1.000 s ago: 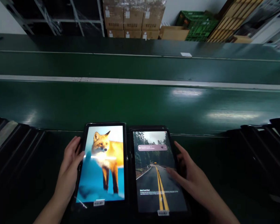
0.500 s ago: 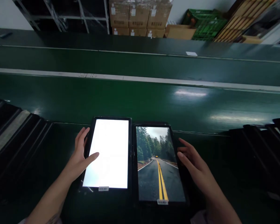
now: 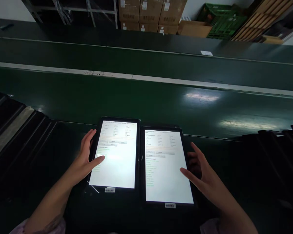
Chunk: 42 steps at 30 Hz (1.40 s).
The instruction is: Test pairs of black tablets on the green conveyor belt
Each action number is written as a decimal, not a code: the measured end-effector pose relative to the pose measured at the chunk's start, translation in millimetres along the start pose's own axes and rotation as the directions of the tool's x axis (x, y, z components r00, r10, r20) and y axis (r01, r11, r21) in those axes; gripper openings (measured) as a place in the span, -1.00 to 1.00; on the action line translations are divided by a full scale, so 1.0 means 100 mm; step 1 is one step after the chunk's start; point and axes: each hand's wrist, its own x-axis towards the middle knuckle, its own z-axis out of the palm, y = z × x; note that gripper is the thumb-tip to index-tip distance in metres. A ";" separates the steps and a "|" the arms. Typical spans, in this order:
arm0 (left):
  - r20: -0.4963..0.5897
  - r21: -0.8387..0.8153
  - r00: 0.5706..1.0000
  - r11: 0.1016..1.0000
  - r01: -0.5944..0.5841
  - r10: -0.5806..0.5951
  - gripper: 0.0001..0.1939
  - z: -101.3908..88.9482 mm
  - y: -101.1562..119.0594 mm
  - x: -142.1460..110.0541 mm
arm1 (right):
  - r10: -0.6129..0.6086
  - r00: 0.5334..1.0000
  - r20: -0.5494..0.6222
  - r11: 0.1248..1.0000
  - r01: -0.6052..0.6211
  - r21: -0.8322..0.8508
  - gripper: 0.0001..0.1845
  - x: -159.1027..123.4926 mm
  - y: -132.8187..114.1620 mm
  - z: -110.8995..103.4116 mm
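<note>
resting on the left tablet, the left hand has its fingers curled lightly against the tablet's left edge and its thumb lying across the lit screen. it isn't gripping the tablet, only touching it. the right hand is held open with its fingers spread, right by the right edge of the right tablet. it has hold of nothing, and i cannot tell whether a fingertip meets the tablet.

both tablets lie flat and side by side, almost touching, on the near part of the dark green desk. what has just changed is on their screens: the fox and the forest road are gone, and both now show the same white page. it has rows of tick boxes, a few grey buttons and lines of green text, all too small to read. a barcode sticker sits below the left tablet and another barcode sticker below the right one, neither legible. no brand shows. stacks of dark tablets lie to the left, and cardboard boxes stand beyond the desk.
</note>
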 end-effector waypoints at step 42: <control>0.114 0.372 0.985 0.925 0.076 -0.127 0.03 -0.33 0.03 -0.25 | -0.813 0.540 0.215 0.475 0.831 -0.290 -0.73 -0.54 -0.48 0.36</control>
